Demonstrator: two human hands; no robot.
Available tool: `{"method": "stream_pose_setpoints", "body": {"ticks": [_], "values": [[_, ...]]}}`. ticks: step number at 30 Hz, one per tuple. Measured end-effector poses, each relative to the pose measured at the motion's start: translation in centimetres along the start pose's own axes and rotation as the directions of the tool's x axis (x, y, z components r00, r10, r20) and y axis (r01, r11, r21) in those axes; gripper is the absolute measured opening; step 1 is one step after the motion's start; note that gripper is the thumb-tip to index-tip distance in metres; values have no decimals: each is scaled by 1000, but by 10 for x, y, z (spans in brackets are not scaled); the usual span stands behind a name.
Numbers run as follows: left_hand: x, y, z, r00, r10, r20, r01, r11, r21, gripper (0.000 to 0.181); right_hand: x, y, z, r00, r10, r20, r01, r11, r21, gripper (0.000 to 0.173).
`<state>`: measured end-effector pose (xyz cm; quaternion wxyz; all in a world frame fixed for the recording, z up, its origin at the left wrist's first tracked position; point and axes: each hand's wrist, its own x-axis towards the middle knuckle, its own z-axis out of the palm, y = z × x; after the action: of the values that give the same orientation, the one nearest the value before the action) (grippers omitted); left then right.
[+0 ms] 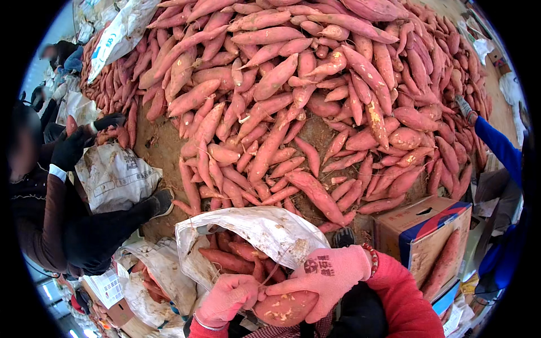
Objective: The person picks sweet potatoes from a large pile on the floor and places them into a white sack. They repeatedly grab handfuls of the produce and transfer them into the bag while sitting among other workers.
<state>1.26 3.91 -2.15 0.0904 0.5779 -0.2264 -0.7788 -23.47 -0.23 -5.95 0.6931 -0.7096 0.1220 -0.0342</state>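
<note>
At the bottom centre, my right hand [327, 279], in a pink knit glove with dark print, holds a fat sweet potato [287, 307] with flaked skin. My left hand [230, 298], also pink-gloved, has its fingers pinched together at the root's left end; a thin strand rises from there, and I cannot tell what the fingertips grip. Just beyond both hands, an open white woven sack [262, 228] holds several sweet potatoes [228, 260]. A large heap of red-skinned sweet potatoes [274, 76] fills the upper view and reaches down to the sack.
A cardboard box [422, 228] stands at right, a long sweet potato [444, 264] against its side. A second white sack [158, 270] lies at lower left. At left, a person in black gloves [67, 148] holds a sweet potato; at right, a blue-sleeved person's gloved hand [465, 107] touches the heap.
</note>
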Motion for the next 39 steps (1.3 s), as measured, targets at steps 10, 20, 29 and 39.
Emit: {"method": "stream_pose_setpoints", "body": {"ticks": [10,20,29,39], "values": [[19,0,5,892,444,-82,-394,677,-622,24,-19,11,-8,964,80,-252,-58,994,95,80],[5,-12,22,996,-88,24,72,921,383,19,3,28,9,986,25,166,-33,998,46,81],[2,-19,42,916,401,-6,-211,497,842,17,6,27,20,992,79,99,-85,995,52,70],[15,-26,18,725,681,-98,-317,458,831,13,12,23,22,984,157,-81,-161,985,-55,79]]}}
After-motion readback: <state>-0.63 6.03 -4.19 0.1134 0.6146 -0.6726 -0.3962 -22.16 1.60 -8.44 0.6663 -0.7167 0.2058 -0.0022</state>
